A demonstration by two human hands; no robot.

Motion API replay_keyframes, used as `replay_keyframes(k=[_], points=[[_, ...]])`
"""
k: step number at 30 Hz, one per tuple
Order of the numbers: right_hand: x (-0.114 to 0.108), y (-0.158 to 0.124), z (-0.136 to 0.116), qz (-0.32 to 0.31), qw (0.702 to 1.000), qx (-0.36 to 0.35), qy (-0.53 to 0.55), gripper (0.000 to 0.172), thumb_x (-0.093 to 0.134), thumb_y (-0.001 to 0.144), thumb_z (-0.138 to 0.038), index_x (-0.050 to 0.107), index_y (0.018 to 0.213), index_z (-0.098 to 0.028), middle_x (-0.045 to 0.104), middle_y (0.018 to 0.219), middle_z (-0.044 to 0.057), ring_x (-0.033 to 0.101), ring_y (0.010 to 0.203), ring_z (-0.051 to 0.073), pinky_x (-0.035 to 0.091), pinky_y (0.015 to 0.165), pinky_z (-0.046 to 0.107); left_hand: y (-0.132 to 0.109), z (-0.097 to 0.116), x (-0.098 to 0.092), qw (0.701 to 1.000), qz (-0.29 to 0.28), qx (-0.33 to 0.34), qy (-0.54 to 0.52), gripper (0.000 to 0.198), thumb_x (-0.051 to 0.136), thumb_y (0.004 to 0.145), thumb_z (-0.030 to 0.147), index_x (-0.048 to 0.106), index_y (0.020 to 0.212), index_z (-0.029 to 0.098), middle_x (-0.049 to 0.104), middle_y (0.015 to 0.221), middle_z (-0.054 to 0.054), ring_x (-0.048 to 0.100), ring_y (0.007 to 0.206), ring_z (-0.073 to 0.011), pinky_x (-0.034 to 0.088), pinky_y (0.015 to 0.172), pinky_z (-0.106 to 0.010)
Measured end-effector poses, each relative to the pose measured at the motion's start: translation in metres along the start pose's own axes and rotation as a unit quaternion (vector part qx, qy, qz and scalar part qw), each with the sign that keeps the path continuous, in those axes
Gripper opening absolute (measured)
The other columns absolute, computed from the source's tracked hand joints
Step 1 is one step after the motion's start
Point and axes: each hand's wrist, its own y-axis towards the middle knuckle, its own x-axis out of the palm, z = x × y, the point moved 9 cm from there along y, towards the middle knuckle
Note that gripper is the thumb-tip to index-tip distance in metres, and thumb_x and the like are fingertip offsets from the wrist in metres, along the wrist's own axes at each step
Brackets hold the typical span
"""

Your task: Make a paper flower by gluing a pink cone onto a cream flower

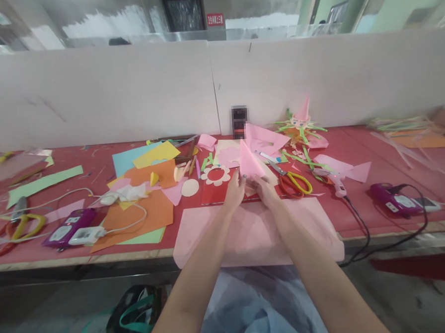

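A pink paper cone [249, 161] points upward between my two hands. My left hand [234, 189] is closed on its lower left side, and my right hand [265, 188] grips its lower right edge. Under my forearms a large pink sheet [207, 237] hangs slightly over the table's front edge. Just left of my hands lie a cream flower-shaped ring [207, 176] on red paper and a cream paper disc [190, 187]. To the right of my right hand rest scissors [298, 184] with red and yellow handles.
A glue gun [337, 184] with a black cord lies right, near a purple power box [392, 200]. Another purple box [69, 228], white cables and scissors [20, 227] are left. Coloured sheets [150, 210] cover the left middle. A pink-coned paper figure [301, 120] stands by the white partition [129, 92].
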Motion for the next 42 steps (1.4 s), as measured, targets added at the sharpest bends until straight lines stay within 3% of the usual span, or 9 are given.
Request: replay_keyframes(k=[7, 13, 17, 22, 28, 34, 38, 42], points=[[-0.001, -0.001, -0.002, 0.020, 0.999, 0.005, 0.029, 0.031, 0.076, 0.055, -0.042, 0.064, 0.071, -0.019, 0.069, 0.070, 0.002, 0.067, 0.071, 0.020, 0.053, 0.069, 0.033, -0.003, 0.005, -0.003, 1.000, 0.006, -0.010, -0.025, 0.040, 0.040, 0.087, 0.037, 0.044, 0.123, 0.019, 0.052, 0.126, -0.011, 0.050, 0.116, -0.0209, 0.042, 0.095, -0.036], [-0.004, -0.002, -0.003, 0.040, 0.999, 0.001, 0.027, 0.030, 0.076, 0.054, -0.044, 0.062, 0.068, -0.020, 0.068, 0.067, 0.000, 0.065, 0.067, 0.018, 0.052, 0.069, 0.031, -0.005, 0.024, -0.014, 0.994, 0.047, 0.092, 0.031, 0.056, 0.057, 0.078, 0.035, 0.036, 0.129, 0.024, 0.040, 0.136, -0.010, 0.037, 0.127, -0.0214, 0.035, 0.102, -0.038], [-0.006, -0.001, -0.002, 0.038, 0.999, -0.002, 0.020, 0.029, 0.075, 0.057, -0.043, 0.061, 0.068, -0.020, 0.067, 0.067, -0.002, 0.064, 0.064, 0.015, 0.052, 0.068, 0.029, -0.008, 0.034, -0.019, 0.986, 0.068, 0.127, 0.080, 0.038, 0.059, 0.077, 0.032, 0.051, 0.113, 0.024, 0.037, 0.137, -0.009, 0.034, 0.128, -0.0222, 0.032, 0.104, -0.039], [-0.002, 0.001, -0.001, 0.020, 1.000, -0.010, 0.010, 0.028, 0.075, 0.056, -0.042, 0.062, 0.065, -0.018, 0.066, 0.063, -0.002, 0.064, 0.064, 0.016, 0.052, 0.069, 0.031, -0.009, 0.035, -0.021, 0.988, 0.080, 0.115, 0.064, 0.012, 0.055, 0.079, 0.026, 0.059, 0.089, 0.020, 0.041, 0.133, -0.008, 0.037, 0.126, -0.0199, 0.033, 0.104, -0.037], [0.002, -0.004, -0.004, 0.016, 0.999, -0.001, -0.040, 0.026, 0.073, 0.060, -0.041, 0.067, 0.068, -0.017, 0.069, 0.069, 0.001, 0.065, 0.066, 0.016, 0.052, 0.071, 0.029, -0.004, 0.027, -0.025, 0.986, 0.108, 0.099, 0.073, 0.009, 0.053, 0.081, 0.028, 0.056, 0.078, 0.020, 0.048, 0.125, -0.008, 0.044, 0.120, -0.0197, 0.035, 0.102, -0.040], [0.004, -0.006, -0.006, 0.009, 0.999, -0.004, -0.034, 0.025, 0.074, 0.060, -0.040, 0.069, 0.070, -0.017, 0.070, 0.072, 0.001, 0.066, 0.066, 0.015, 0.052, 0.070, 0.027, -0.005, 0.029, -0.026, 0.984, 0.118, 0.107, 0.082, 0.011, 0.052, 0.082, 0.029, 0.054, 0.080, 0.019, 0.050, 0.120, -0.009, 0.045, 0.118, -0.0193, 0.036, 0.101, -0.039], [0.004, -0.005, -0.006, 0.000, 1.000, -0.008, -0.025, 0.024, 0.074, 0.061, -0.039, 0.068, 0.071, -0.018, 0.070, 0.074, 0.000, 0.066, 0.066, 0.014, 0.052, 0.069, 0.026, -0.005, 0.028, -0.027, 0.986, 0.122, 0.104, 0.034, 0.012, 0.054, 0.081, 0.031, 0.053, 0.081, 0.019, 0.050, 0.119, -0.010, 0.046, 0.116, -0.0196, 0.037, 0.098, -0.039], [0.002, -0.004, -0.002, -0.002, 1.000, 0.006, -0.025, 0.025, 0.073, 0.061, -0.038, 0.068, 0.075, -0.018, 0.071, 0.078, 0.001, 0.067, 0.070, 0.016, 0.052, 0.071, 0.028, -0.001, 0.010, -0.027, 0.989, 0.129, 0.051, -0.050, 0.029, 0.061, 0.075, 0.032, 0.052, 0.099, 0.020, 0.051, 0.120, -0.010, 0.046, 0.117, -0.0213, 0.041, 0.093, -0.038]])
